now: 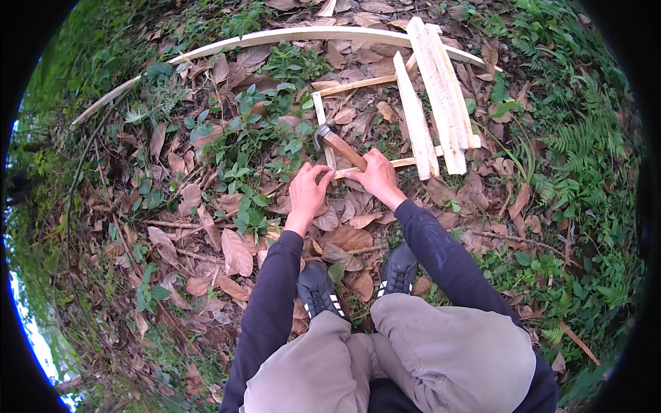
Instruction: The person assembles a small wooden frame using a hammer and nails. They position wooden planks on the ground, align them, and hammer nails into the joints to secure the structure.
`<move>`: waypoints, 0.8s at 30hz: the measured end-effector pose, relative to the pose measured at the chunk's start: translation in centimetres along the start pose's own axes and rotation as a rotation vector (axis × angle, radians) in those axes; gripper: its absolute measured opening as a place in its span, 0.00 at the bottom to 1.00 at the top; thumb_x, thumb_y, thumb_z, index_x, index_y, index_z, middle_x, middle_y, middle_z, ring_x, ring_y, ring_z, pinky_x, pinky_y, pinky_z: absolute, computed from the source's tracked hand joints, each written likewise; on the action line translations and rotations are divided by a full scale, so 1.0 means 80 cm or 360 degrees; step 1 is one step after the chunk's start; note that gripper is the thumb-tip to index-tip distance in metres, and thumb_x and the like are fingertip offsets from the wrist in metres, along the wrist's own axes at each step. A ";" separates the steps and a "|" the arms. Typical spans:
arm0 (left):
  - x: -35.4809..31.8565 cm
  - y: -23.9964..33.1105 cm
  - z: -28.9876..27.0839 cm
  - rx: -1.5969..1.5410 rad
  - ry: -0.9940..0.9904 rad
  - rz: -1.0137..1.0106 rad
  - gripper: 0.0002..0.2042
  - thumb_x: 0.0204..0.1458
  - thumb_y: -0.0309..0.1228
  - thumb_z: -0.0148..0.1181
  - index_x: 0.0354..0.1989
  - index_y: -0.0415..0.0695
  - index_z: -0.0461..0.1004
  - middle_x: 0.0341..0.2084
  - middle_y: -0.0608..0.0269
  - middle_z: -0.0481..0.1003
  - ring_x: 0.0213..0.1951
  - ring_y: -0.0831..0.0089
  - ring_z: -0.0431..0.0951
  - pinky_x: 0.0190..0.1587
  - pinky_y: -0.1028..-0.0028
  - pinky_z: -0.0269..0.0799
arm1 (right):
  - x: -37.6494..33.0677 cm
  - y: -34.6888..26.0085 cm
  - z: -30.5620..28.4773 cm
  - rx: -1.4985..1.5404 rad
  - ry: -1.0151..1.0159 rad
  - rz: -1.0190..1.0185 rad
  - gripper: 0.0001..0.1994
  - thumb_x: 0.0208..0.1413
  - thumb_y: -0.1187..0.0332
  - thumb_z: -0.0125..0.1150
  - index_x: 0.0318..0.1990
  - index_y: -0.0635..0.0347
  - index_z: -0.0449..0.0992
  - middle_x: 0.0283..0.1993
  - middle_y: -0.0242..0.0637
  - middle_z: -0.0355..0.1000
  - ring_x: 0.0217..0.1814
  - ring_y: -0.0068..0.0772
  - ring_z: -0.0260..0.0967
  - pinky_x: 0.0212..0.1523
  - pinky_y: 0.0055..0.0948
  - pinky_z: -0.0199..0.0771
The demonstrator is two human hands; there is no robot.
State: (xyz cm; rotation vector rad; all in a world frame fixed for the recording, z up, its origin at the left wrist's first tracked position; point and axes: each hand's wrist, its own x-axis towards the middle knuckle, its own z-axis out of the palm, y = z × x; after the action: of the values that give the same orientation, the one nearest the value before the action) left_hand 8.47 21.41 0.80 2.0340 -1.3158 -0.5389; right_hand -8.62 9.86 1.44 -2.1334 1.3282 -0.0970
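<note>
My right hand [378,177] is wrapped round the wooden handle of a hammer [343,149]. The metal head points away to the left, over the left strip of a pale wooden frame [319,107]. At the frame's near left corner, my left hand [309,191] has thumb and forefinger pinched together; whatever lies between them is too small to make out. The near strip [404,162] of the frame runs right from that corner, passing close to my right hand. Two rough pale boards, a narrower one [416,117] and a wider one [441,89], lie across the frame's right side.
A long thin wooden strip [289,34] stretches across the far ground, its right part near the wider board. Dry brown leaves [237,253] and low green plants cover the ground. Ferns [578,141] grow at the right. My shoes [318,288] stand just below my hands.
</note>
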 end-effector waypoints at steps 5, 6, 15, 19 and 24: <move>0.000 -0.003 -0.005 0.0058 -0.0079 0.0041 0.08 0.56 0.41 0.69 0.39 0.52 0.84 0.28 0.60 0.70 0.32 0.58 0.77 0.34 0.59 0.71 | -0.001 -0.001 0.001 -0.0011 -0.0005 -0.0003 0.29 0.43 0.48 0.82 0.38 0.68 0.81 0.41 0.44 0.72 0.46 0.49 0.75 0.48 0.46 0.74; 0.000 -0.003 -0.008 0.0054 -0.0100 0.0043 0.08 0.56 0.41 0.70 0.39 0.52 0.84 0.29 0.61 0.70 0.32 0.58 0.77 0.34 0.59 0.71 | -0.002 -0.001 0.001 0.0000 -0.0007 0.0004 0.29 0.43 0.47 0.82 0.38 0.68 0.81 0.41 0.44 0.71 0.46 0.49 0.74 0.48 0.46 0.74; -0.008 -0.006 -0.009 0.0135 -0.0122 0.0110 0.10 0.55 0.43 0.70 0.39 0.53 0.84 0.29 0.60 0.70 0.32 0.57 0.78 0.33 0.58 0.72 | -0.017 -0.003 0.004 0.0110 0.0076 0.0022 0.29 0.43 0.47 0.81 0.37 0.68 0.81 0.44 0.43 0.71 0.45 0.48 0.74 0.46 0.45 0.75; -0.009 -0.004 -0.010 0.0137 -0.0150 0.0135 0.10 0.56 0.43 0.69 0.40 0.53 0.83 0.30 0.59 0.72 0.33 0.55 0.79 0.34 0.57 0.73 | -0.021 -0.010 0.011 0.0130 0.0090 0.0090 0.30 0.46 0.47 0.80 0.39 0.70 0.80 0.44 0.44 0.71 0.45 0.50 0.76 0.46 0.47 0.76; -0.006 0.002 -0.015 0.0102 -0.0188 0.0011 0.15 0.60 0.39 0.65 0.52 0.48 0.77 0.34 0.57 0.76 0.34 0.54 0.80 0.38 0.58 0.76 | -0.011 -0.020 0.008 0.0112 0.0122 0.0072 0.29 0.47 0.47 0.79 0.38 0.69 0.80 0.42 0.46 0.71 0.44 0.52 0.75 0.45 0.47 0.75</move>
State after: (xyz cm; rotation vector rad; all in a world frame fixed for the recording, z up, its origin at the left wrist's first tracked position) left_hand 8.89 22.17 1.75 2.0759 -1.4252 -0.6294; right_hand -7.57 11.35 2.02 -2.0579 1.3957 -0.2056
